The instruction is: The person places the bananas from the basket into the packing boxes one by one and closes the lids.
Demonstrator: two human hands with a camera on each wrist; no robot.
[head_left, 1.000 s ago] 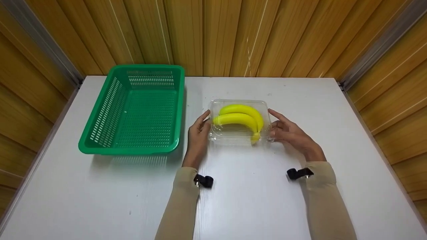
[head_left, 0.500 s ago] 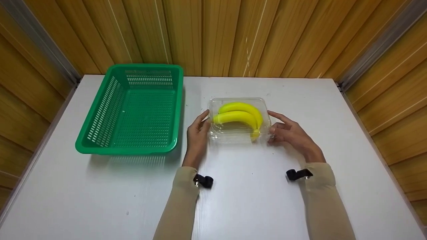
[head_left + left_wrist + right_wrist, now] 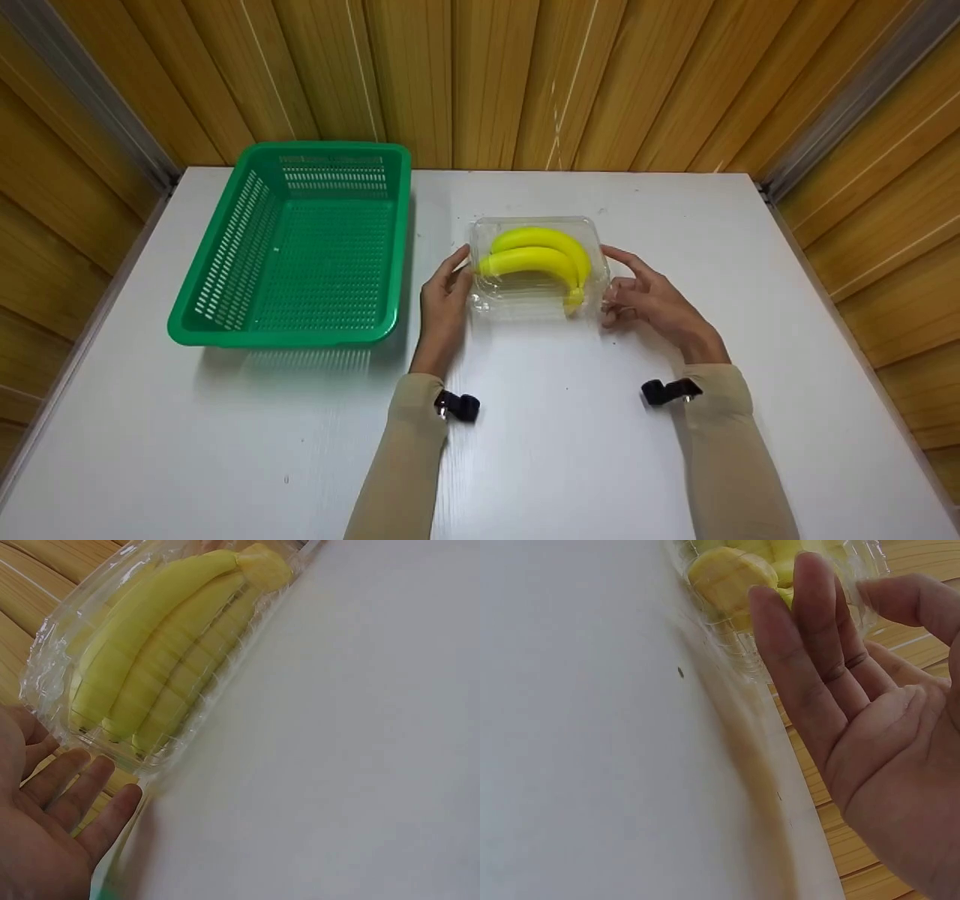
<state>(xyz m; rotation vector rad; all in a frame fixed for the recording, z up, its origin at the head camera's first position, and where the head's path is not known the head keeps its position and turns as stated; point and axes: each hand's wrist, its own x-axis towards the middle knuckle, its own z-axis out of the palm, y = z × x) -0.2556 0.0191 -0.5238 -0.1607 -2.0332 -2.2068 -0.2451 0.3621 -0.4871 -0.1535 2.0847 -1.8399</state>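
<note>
A bunch of yellow bananas (image 3: 529, 259) lies inside a clear plastic clamshell box (image 3: 517, 307) on the white table. My left hand (image 3: 444, 304) is at the box's left side, its forefinger by the back corner and its thumb beside the wall. In the left wrist view the lower fingers (image 3: 112, 817) are loosely extended, with a gap to the plastic. My right hand (image 3: 660, 304) holds the right side, thumb at the lid's edge and forefinger stretched along the back. The right wrist view shows the thumb (image 3: 915, 596) touching the plastic and the other fingers overlapping the box.
A green slotted basket (image 3: 401, 270) stands to the left of the box, with bare mesh floor showing. Wood-patterned panels (image 3: 487, 82) rise behind the white table (image 3: 555, 465) and on both sides. A black wrist camera (image 3: 459, 406) sits on each tan sleeve.
The whole head view has shifted slightly. The right thumb has slid a little back from the front corner tab along the box's side. The left hand keeps nearly the same place.
</note>
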